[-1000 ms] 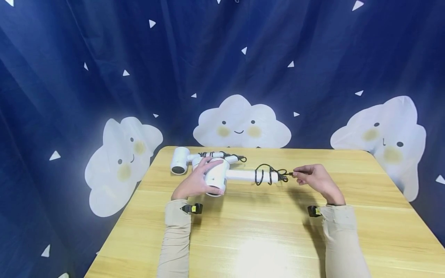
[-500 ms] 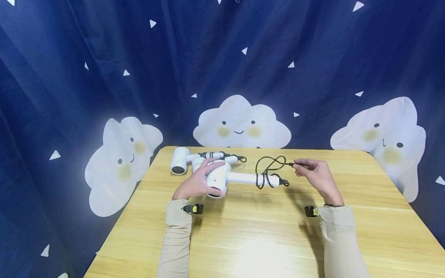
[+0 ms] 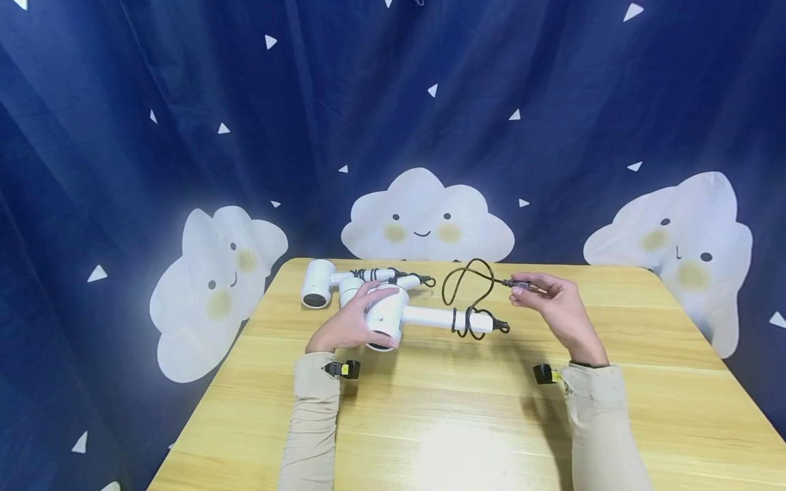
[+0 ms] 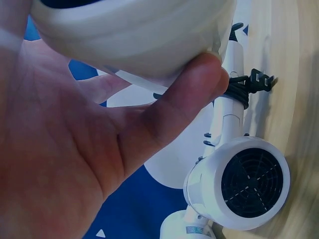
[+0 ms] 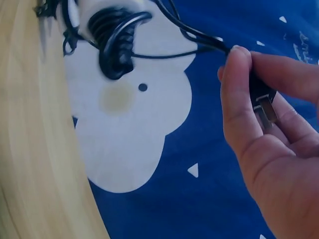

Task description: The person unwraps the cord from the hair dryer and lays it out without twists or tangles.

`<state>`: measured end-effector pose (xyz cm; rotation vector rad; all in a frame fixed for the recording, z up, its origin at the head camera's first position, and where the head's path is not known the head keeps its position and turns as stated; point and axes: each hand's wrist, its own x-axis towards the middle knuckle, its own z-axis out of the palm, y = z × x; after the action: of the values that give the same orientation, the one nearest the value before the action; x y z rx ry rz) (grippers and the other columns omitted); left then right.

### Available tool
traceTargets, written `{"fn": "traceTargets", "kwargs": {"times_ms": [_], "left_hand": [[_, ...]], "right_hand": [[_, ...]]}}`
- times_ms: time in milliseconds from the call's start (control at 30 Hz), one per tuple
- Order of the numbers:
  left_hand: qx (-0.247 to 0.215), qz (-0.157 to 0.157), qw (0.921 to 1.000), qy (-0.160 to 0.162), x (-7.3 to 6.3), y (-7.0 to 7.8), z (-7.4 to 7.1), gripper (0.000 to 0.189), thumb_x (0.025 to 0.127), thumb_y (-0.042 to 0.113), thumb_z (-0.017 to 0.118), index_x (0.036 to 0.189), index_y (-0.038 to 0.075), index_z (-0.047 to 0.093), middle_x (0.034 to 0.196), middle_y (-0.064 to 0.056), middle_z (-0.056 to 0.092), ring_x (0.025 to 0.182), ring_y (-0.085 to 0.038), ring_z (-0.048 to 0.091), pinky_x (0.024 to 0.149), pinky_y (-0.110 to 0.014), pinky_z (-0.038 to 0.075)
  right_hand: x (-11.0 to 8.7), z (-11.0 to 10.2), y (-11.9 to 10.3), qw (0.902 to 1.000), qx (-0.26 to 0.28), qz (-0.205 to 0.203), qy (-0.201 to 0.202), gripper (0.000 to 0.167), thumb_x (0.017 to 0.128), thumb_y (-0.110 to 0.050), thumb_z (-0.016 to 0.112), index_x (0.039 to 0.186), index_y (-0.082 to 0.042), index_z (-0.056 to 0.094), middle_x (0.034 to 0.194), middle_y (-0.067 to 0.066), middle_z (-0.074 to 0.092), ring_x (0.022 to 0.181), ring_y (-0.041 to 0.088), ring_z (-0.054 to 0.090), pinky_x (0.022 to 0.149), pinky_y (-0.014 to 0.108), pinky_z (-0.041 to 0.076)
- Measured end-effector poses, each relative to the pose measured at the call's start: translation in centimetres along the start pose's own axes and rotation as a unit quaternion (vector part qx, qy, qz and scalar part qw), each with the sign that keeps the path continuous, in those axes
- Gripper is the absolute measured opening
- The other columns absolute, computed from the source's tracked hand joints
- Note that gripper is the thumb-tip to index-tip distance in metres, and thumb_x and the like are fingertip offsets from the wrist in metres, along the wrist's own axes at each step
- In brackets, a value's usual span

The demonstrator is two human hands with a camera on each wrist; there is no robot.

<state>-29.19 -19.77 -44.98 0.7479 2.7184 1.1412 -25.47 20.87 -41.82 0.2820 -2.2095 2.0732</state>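
Observation:
My left hand grips a white hair dryer round its barrel, thumb low on the front rim and fingers over the top. Its handle points right, with turns of black cord wound loosely near the end. A free length of that cord arches above the handle to my right hand, which pinches the black plug between thumb and fingers. Metal prongs of the plug show against the palm in the right wrist view. The ribbed cord sleeve sticks out of the handle end.
Two more white hair dryers lie at the back left of the wooden table: one at the far corner, another partly hidden behind the held one. Cords wrap their handles. A blue curtain with clouds hangs behind the table's back edge.
My right hand has carried the plug up and slightly left, drawing out a longer, higher loop of cord from the handle. The left hand and hair dryer barely shift.

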Motion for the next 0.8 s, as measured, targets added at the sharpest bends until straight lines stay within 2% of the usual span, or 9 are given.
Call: {"fn": "traceTargets", "kwargs": {"times_ms": [133,367,600,700,800], "left_hand": [[-0.002,-0.002,1.0000,0.001,0.0,0.0,0.0,0.105,0.058,0.051,0.099,0.149,0.047,0.048,0.166,0.001,0.028,0.147,-0.034,0.040,0.109,-0.054,0.046],[-0.003,-0.001,0.9999,0.011,-0.3,0.0,-0.2,0.105,0.058,0.050,0.099,0.150,0.045,0.048,0.166,-0.002,0.029,0.144,-0.037,0.042,0.105,-0.056,0.047],[-0.007,-0.012,0.9996,0.025,-0.5,-0.1,-0.4,0.105,0.056,0.050,0.100,0.148,0.048,0.049,0.166,-0.001,0.030,0.145,-0.037,0.041,0.105,-0.058,0.046],[-0.005,-0.011,0.9995,0.029,-0.6,0.0,-0.5,0.105,0.056,0.050,0.100,0.148,0.047,0.049,0.166,-0.001,0.030,0.147,-0.038,0.039,0.106,-0.059,0.045],[-0.002,-0.008,0.9995,0.030,-0.5,-0.1,-0.5,0.105,0.056,0.050,0.100,0.149,0.046,0.050,0.165,-0.001,0.031,0.146,-0.038,0.040,0.106,-0.059,0.045]], "right_hand": [[-0.2,0.1,-0.6,0.9997,-0.006,-0.007,-0.021,0.036,0.094,-0.007,0.075,0.126,0.008,0.066,0.105,-0.010,0.078,0.086,0.009,0.078,0.088,0.021,0.059],[-0.6,0.4,-1.4,0.9945,-0.088,-0.009,-0.056,0.032,0.092,-0.014,0.079,0.120,0.000,0.072,0.106,-0.016,0.078,0.091,0.007,0.076,0.086,0.022,0.057],[-0.6,0.5,-1.4,0.9917,-0.045,-0.045,-0.112,0.022,0.099,-0.007,0.068,0.113,0.009,0.071,0.106,-0.008,0.079,0.089,0.013,0.076,0.086,0.027,0.060],[-0.6,0.6,-1.4,0.9923,-0.044,-0.039,-0.109,0.022,0.101,-0.009,0.065,0.113,0.008,0.072,0.103,-0.009,0.079,0.088,0.016,0.077,0.087,0.026,0.061],[-0.7,0.6,-1.4,0.9920,-0.070,-0.022,-0.102,0.025,0.101,-0.015,0.066,0.120,0.001,0.072,0.102,-0.011,0.079,0.087,0.016,0.078,0.088,0.024,0.059]]}}
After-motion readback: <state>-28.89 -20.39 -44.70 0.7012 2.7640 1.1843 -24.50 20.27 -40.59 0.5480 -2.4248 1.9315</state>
